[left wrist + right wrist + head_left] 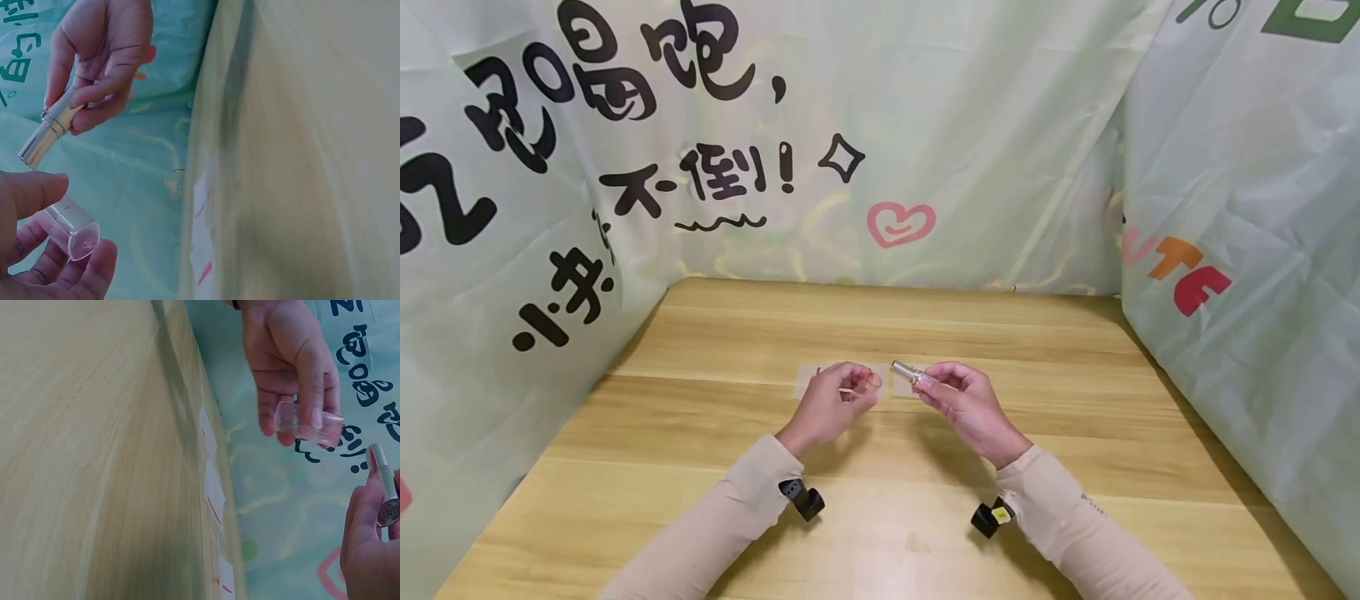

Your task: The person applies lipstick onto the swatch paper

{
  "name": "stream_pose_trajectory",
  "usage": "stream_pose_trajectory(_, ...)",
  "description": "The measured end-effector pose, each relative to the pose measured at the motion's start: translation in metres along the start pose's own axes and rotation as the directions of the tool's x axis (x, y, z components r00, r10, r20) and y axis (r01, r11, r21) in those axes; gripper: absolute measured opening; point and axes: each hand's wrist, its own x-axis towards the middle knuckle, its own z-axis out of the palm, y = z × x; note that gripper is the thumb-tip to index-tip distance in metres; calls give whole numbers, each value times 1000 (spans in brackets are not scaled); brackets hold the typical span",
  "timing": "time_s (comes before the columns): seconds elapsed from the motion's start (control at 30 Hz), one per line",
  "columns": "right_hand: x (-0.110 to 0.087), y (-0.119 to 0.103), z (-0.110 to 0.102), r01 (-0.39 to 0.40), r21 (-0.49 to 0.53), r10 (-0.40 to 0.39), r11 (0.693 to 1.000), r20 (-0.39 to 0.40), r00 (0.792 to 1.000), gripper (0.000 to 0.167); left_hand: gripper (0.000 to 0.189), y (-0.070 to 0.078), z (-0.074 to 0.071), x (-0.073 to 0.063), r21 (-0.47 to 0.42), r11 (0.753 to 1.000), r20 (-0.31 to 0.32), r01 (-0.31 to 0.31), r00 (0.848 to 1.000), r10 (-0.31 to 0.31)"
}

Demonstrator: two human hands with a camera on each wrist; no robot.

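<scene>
My left hand [831, 408] pinches a clear plastic cap [78, 228] between thumb and fingers, its round open end showing in the left wrist view. In my right hand [972, 407] is a shiny silver lipstick tube [908, 372], gripped near one end, with raised rings around its middle. The tube tilts toward the left hand, and a gap separates it from the cap [290, 419]. Both hands are above the table. Whether any lipstick shows at the tube's tip cannot be made out.
Under the hands, pale paper pieces [806, 382] lie on the wooden table [880, 517]; the right wrist view shows red marks on such a paper [214, 494]. Printed cloth [1000, 150] hangs behind the table and along both sides. Each sleeve carries a small black wrist camera [805, 498].
</scene>
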Motion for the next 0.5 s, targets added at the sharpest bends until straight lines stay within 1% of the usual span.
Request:
stream_pose_trajectory(0.17,0,0,3,-14,-61,15,998,18,1000,17,25,5,-3,1,22,998,-29,-53,998,54)
stream_pose_trajectory(0.33,2,2,4,-7,-159,12,987,30,999,15,26,8,-5,1,83,991,-55,-104,993,109)
stream_pose_trajectory(0.4,2,3,3,-1,-197,9,980,38,999,14,26,9,-6,1,123,983,-61,-139,987,148)
stream_pose_trajectory(0.5,2,4,4,9,-229,3,973,52,999,14,25,12,-7,0,181,962,-56,-206,974,219)
